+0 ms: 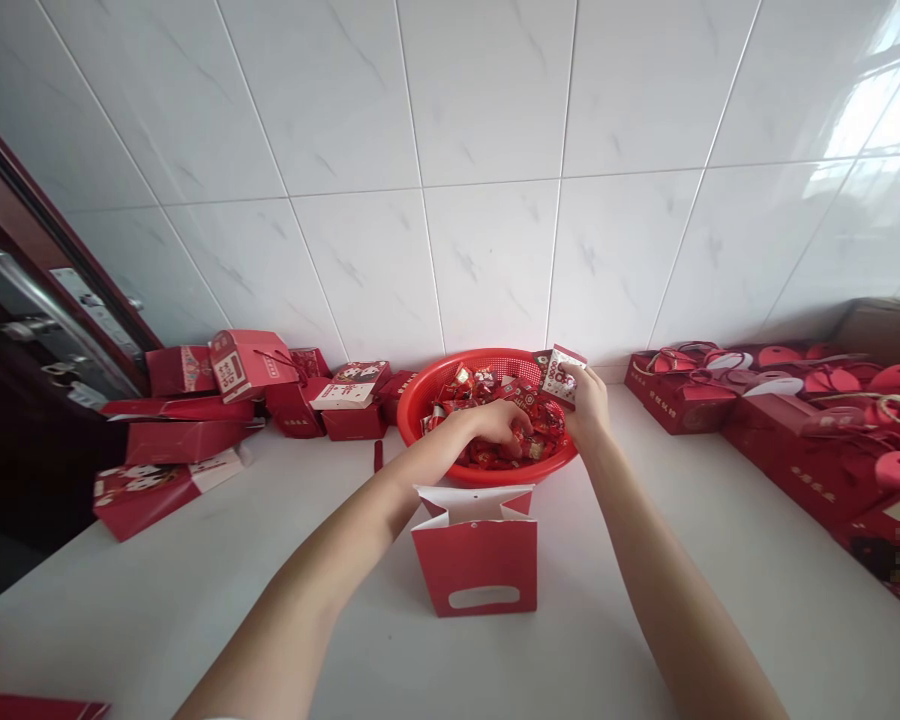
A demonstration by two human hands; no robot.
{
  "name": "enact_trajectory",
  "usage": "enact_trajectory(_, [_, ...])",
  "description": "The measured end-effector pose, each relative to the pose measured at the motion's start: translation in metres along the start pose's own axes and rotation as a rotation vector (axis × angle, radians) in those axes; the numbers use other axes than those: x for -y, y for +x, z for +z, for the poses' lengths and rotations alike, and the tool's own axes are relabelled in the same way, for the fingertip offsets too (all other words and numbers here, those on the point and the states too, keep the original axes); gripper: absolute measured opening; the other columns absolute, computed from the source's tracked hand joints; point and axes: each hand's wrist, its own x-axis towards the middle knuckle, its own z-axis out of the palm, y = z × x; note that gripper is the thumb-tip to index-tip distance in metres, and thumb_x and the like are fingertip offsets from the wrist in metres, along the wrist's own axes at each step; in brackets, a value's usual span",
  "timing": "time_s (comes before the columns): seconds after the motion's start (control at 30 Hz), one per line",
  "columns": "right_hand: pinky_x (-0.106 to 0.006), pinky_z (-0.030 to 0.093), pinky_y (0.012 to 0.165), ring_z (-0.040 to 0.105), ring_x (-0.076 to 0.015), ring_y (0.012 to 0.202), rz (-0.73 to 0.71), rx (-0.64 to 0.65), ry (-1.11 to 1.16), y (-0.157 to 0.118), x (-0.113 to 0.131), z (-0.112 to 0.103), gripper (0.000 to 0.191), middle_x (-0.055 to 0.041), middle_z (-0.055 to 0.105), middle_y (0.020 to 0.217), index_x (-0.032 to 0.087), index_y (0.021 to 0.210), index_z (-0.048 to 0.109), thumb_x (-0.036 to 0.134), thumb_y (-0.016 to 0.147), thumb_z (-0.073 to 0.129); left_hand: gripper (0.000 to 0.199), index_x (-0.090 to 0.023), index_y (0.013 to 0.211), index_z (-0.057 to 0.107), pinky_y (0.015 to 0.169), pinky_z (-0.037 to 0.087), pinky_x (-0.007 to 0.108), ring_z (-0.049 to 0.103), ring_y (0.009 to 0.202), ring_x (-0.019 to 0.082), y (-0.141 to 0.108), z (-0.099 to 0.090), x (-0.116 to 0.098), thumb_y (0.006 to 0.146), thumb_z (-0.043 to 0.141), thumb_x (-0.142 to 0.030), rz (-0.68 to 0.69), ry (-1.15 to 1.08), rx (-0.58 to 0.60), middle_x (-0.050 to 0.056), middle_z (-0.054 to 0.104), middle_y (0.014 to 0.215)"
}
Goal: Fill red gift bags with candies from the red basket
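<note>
A red plastic basket [487,474] stands against the tiled wall, filled with red wrapped candies [487,455]. My left hand [504,424] reaches into it, fingers bent down among the candies; what they hold, if anything, is hidden. At the basket's right rim my right hand [586,392] is closed on a small white-and-red patterned packet [562,374]. In front of the basket, between my forearms, an upright red paper box [476,560] has its top unfolded and an oval window low on its front.
Red gift boxes [246,366] are piled at the left near a door with a metal handle [37,300]. Rows of red boxes with cord handles [682,400] line the right side. A thin dark red strip [378,457] lies left of the basket.
</note>
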Motion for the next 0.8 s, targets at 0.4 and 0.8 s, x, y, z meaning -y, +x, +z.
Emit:
enact_trajectory(0.4, [-0.022,0.053,0.047,0.061,-0.0133,0.053,-0.028,-0.003,0.002,0.003,-0.003,-0.001,0.008,0.0056,0.063,0.057,0.020,0.064,0.059,0.019,0.061,0.067,0.025,-0.020,0.092,0.080,0.081,0.050,0.028,0.068,0.088,0.023,0.000,-0.013,0.006,0.067,0.077,-0.018,0.020,-0.004,-0.310,0.001,0.074,0.086])
enact_trajectory(0.8, [-0.021,0.051,0.044,0.060,-0.0121,0.051,0.131,0.027,0.022,0.001,0.003,0.001,0.002,0.0027,0.065,0.060,0.017,0.069,0.065,0.016,0.067,0.066,0.020,-0.018,0.095,0.075,0.096,0.049,0.030,0.067,0.101,0.020,-0.005,-0.018,0.000,0.078,0.071,-0.009,0.226,-0.076,-0.776,0.005,0.074,0.103])
